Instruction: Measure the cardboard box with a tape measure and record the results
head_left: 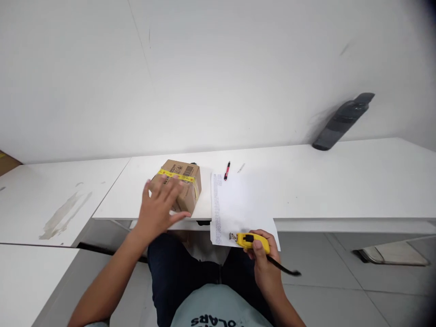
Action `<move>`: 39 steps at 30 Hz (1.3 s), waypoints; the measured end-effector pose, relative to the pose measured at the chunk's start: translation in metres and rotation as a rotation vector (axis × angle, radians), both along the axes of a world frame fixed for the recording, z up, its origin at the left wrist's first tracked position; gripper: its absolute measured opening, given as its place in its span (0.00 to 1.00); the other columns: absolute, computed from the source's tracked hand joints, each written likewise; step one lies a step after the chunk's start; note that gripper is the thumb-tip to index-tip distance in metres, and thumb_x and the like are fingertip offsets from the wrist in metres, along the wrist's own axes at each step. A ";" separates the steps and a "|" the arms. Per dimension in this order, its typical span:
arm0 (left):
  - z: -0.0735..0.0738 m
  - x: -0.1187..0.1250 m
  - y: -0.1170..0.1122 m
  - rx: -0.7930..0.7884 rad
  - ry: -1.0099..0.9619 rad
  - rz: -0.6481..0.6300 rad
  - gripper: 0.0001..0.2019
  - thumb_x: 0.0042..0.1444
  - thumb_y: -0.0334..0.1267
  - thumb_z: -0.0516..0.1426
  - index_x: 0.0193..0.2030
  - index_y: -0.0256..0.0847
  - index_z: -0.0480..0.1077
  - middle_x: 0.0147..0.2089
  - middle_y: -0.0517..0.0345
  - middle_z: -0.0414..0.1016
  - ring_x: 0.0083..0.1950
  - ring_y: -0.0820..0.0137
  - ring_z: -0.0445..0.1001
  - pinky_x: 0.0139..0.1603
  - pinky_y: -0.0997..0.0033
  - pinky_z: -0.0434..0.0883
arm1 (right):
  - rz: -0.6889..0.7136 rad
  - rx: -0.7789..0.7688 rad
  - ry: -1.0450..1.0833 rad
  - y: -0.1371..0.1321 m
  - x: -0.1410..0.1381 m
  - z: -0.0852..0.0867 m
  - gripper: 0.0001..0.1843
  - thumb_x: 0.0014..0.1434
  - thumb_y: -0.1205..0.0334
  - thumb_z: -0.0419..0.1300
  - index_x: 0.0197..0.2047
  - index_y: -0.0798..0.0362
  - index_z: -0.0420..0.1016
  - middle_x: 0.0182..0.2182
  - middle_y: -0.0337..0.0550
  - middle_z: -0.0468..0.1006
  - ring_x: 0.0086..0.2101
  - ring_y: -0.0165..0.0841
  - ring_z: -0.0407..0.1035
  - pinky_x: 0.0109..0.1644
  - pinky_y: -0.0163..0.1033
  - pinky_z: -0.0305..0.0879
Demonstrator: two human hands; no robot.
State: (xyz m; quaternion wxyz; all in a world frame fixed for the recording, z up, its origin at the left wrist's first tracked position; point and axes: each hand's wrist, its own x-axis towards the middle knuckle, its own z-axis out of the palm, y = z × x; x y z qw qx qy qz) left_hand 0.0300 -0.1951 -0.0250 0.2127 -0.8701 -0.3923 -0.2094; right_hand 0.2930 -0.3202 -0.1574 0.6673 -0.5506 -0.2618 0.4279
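My left hand (158,204) is spread over the near left side of a small brown cardboard box (189,193). Yellow tape with print runs across the box's top. Whether the fingertips touch the cardboard, I cannot tell. In my right hand (264,256) is a yellow tape measure (255,242) with a black lock button and a black strap hanging from it. Its metal end points left, above the near part of a printed white sheet of paper (245,200). That sheet hangs over the table's front edge.
A red and black pen (227,170) lies by the paper's far edge. Farther right, a dark bottle (340,122) stands near the wall on the white table (340,190). Part of another brown box (8,163) shows at the far left. A small dark thing (194,163) peeks out behind the box.
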 end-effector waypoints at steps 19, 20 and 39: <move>-0.083 -0.133 0.023 -0.631 -1.445 0.060 0.42 0.53 0.75 0.40 0.53 0.43 0.72 0.57 0.45 0.74 0.63 0.54 0.68 0.67 0.49 0.59 | 0.037 -0.056 0.046 0.014 0.004 0.005 0.29 0.50 0.35 0.64 0.43 0.51 0.74 0.34 0.41 0.76 0.25 0.30 0.68 0.25 0.34 0.65; -0.092 -0.128 0.020 -0.671 -1.491 0.054 0.42 0.52 0.76 0.41 0.54 0.43 0.71 0.56 0.45 0.75 0.62 0.54 0.69 0.67 0.49 0.59 | 0.068 -0.066 -0.017 0.016 -0.001 0.005 0.29 0.51 0.35 0.64 0.43 0.51 0.74 0.33 0.41 0.76 0.25 0.30 0.68 0.25 0.35 0.65; -0.038 -0.049 0.057 -0.867 -1.331 0.054 0.34 0.57 0.47 0.59 0.69 0.49 0.54 0.74 0.48 0.53 0.70 0.54 0.59 0.66 0.54 0.63 | 0.447 0.027 -0.128 0.014 -0.070 0.020 0.28 0.51 0.34 0.62 0.41 0.51 0.74 0.26 0.40 0.75 0.23 0.34 0.69 0.25 0.37 0.66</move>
